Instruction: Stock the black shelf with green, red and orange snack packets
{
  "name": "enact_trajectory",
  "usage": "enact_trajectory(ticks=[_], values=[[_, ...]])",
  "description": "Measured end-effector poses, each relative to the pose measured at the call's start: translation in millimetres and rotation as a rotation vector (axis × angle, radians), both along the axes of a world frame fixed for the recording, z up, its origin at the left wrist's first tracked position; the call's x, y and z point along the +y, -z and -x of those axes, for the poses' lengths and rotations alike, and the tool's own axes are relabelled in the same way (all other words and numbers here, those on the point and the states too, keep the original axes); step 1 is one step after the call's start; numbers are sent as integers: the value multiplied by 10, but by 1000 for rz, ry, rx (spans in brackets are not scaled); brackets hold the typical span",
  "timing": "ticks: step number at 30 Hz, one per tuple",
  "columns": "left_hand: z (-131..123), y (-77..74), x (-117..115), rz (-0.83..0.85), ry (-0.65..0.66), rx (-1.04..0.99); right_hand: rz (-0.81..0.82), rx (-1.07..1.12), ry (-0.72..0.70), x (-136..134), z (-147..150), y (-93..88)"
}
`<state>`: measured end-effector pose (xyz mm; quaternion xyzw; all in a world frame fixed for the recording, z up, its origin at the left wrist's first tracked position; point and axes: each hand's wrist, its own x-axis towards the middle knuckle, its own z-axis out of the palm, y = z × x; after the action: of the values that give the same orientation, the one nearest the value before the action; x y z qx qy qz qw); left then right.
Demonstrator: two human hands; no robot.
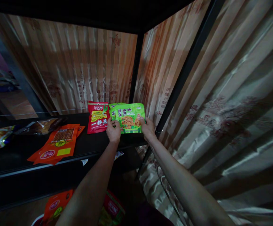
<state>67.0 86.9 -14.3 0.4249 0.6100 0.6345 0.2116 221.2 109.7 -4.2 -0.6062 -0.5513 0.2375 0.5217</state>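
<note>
Grasping front glossy green plastic snack pouch (pixel 129 116) by right edge with right hand (pixel 148 128), lower left with left hand (pixel 114 131). Already lined up at flat black shelf (pixel 86 144), beside red plastic pouch (pixel 97 121); not yet released.

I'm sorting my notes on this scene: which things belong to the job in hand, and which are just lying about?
In the job:
green packets
left hand
right hand

Lying about:
orange packets
brown packet
red packet, standing beside the green ones, seemingly not held
</note>
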Motion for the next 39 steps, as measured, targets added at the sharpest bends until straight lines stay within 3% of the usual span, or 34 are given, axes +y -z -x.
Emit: enact_trajectory(ticks=[10,24,30,33,39], values=[[17,-3,24,162,-29,100,-17,75,-136,10,-2,117],[-8,-20,-9,117,-59,172,84,218,-191,39,13,-20],[-29,15,11,55,-110,258,77,32,-95,97,-63,-62],[-40,7,-4,65,-117,292,127,-22,-132,113,-106,-111],[-57,-32,-42,126,-82,318,189,114,-204,68,-161,-153]])
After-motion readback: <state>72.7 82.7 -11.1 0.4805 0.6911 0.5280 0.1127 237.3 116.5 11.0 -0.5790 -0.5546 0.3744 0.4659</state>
